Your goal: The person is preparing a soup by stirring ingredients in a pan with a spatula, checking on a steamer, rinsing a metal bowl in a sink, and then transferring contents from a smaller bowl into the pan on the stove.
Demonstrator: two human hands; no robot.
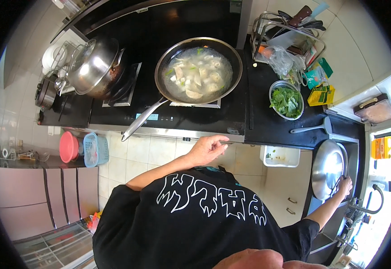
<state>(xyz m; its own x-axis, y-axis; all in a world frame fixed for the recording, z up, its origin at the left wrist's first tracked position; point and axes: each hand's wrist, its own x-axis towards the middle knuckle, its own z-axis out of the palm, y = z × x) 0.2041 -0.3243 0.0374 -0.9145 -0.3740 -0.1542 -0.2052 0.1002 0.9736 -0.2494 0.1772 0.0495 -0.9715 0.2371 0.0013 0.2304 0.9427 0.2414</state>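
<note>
My left hand (pixel 210 149) hovers before the cooktop's front edge, fingers half curled with nothing between them. Dumplings (pixel 200 75) and bits of green lie in cloudy liquid inside a frying pan (pixel 239 77) on the right burner; its long metal handle points toward the front left. At the far right, my right hand (pixel 345 185) grips the edge or handle of a round stainless steel lid (pixel 326 168) over the sink area; the exact grip is too small to make out. A bowl of leafy greens (pixel 286 102) stands on the counter right of the pan.
A covered steel wok (pixel 93 72) occupies the left burner. A grey spatula (pixel 311 128) lies near the sink, whose faucet (pixel 366 210) is at the far right. A knife rack (pixel 286 33), plastic bags and a yellow packet (pixel 321 95) stand behind the greens. Below the counter edge is a white bin (pixel 282 162).
</note>
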